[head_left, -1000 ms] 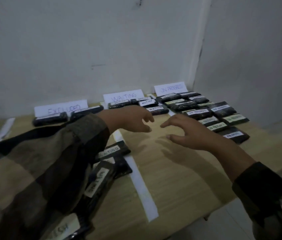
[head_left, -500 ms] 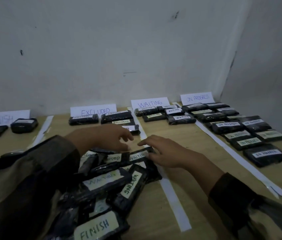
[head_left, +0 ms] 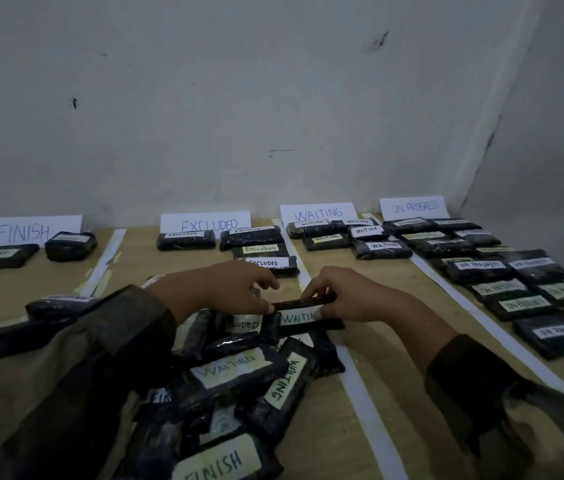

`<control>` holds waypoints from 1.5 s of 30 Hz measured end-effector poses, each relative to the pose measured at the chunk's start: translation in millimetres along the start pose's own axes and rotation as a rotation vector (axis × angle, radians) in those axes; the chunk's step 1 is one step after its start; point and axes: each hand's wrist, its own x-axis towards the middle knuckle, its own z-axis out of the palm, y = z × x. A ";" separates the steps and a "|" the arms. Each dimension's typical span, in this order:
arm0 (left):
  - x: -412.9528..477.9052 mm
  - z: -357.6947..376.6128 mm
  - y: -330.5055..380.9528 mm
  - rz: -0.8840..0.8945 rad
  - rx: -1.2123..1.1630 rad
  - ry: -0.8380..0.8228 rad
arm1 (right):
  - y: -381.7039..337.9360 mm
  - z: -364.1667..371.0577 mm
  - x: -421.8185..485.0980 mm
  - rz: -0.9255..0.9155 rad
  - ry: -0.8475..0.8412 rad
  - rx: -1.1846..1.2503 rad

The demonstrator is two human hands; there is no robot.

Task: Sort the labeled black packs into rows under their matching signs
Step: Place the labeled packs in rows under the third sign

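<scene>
Found the fingers (head_left: 311, 293) of the right hand (head_left: 356, 296) curled over the top edge of a black pack (head_left: 299, 317), thumb pressed against its face below: clamped on it. Found the left hand (head_left: 214, 292) at the pack's other end, thumb tip touching the corner, fingers loosely spread above; cannot tell whether it pinches or only steadies.

Recorded the pack as a flat, glossy, plastic-wrapped black block bearing a white label handwritten WAITING, label turned toward the camera, long side level, top edge raised.

Located it between the two hands, at the far end of the unsorted pile (head_left: 239, 372), just short of the EXCLUDED row (head_left: 266, 262).

Compared with half a second ago: then lying low in the pile beneath the right fingers, left hand apart from it; now tipped up and touched at both ends.

Noted further out the WAITING sign (head_left: 318, 213) against the wall, several matching packs under it, well beyond the hands and across the white strip (head_left: 360, 393) on the wooden table (head_left: 394, 341).
</scene>
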 end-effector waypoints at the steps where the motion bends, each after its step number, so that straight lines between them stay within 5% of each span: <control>1: 0.7 -0.4 2.2 0.006 -0.009 0.000 | -0.5 -2.9 -2.4 -0.015 0.033 0.005; 10: 11.4 -7.9 15.5 0.059 -0.109 0.169 | 3.6 -24.5 -17.8 -0.106 0.323 0.039; 19: 36.0 -24.6 29.9 -0.009 -0.233 0.120 | 32.3 -22.7 -13.5 -0.220 0.457 -0.353; 32: 87.4 -20.9 6.1 -0.068 0.189 0.236 | 103.0 -35.8 36.7 0.056 0.288 -0.440; 45: 110.3 -8.0 -20.2 -0.115 0.188 0.182 | 123.8 -22.9 95.1 0.094 0.155 -0.281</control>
